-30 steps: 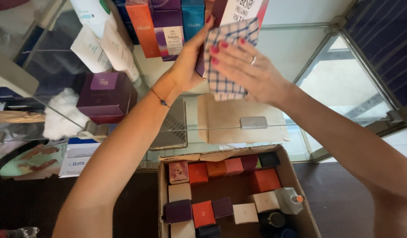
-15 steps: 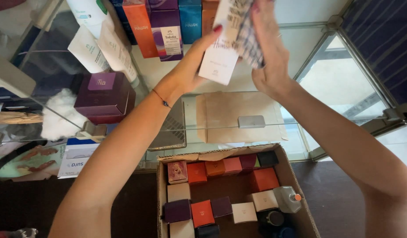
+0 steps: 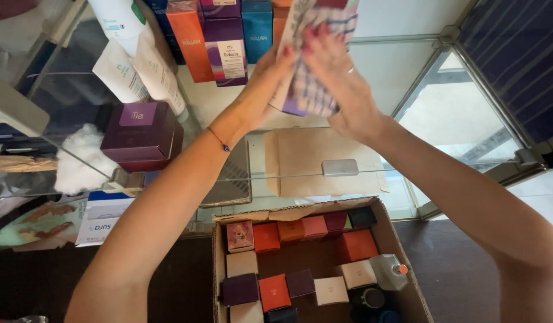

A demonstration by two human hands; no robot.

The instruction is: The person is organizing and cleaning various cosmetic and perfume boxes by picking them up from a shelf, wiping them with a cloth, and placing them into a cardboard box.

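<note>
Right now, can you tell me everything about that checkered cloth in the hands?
The checkered cloth looks like soft woven fabric, white with blue and dark red lines crossing in small squares. It is bunched and draped, not flat, raised up in front of the glass shelf. The right hand, with red nails and a ring, presses it against a small pale box that the left hand holds from behind. Its top edge runs out of the picture.

upright boxes (image 3: 219, 39) and white tubes (image 3: 139, 60) crowd the glass shelf (image 3: 384, 72) left; its right half stays open.
</note>
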